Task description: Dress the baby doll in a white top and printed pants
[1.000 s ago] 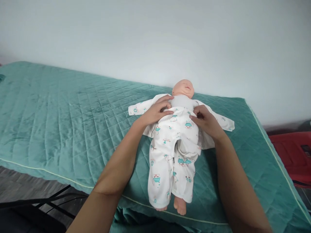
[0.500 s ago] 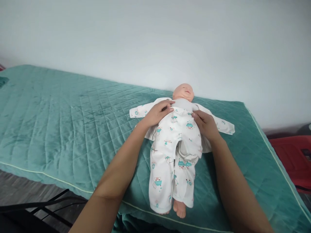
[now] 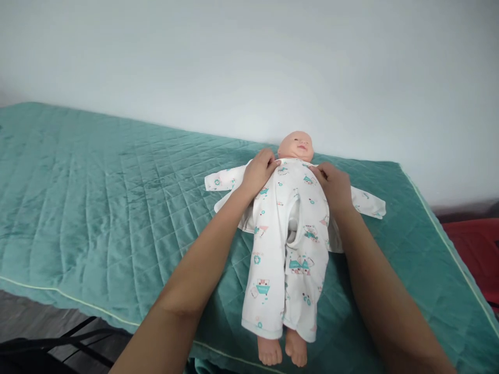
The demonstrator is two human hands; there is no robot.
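Note:
A baby doll [image 3: 297, 145] lies on its back, head toward the wall, with its bare feet near the front edge. It wears a white printed jacket [image 3: 224, 179], its sleeves spread out to both sides. Over that, white printed pants [image 3: 268, 259] reach up to the doll's upper chest, with an opening at the crotch. My left hand [image 3: 262, 169] pinches the pants' waistband on the left side of the chest. On the other side, my right hand [image 3: 333, 184] is closed on the same waistband, its fingers partly hidden.
The doll lies on a green quilted cover [image 3: 117, 208] over a bed-like surface. A pale wall [image 3: 195, 67] rises directly behind. Something red [image 3: 473, 254] stands beyond the right edge. Black bars [image 3: 74, 337] show at the lower left over the floor.
Both hands have moved up toward the doll's neck, drawing the waistband higher so it covers the chest. The pant legs have risen and both feet now show.

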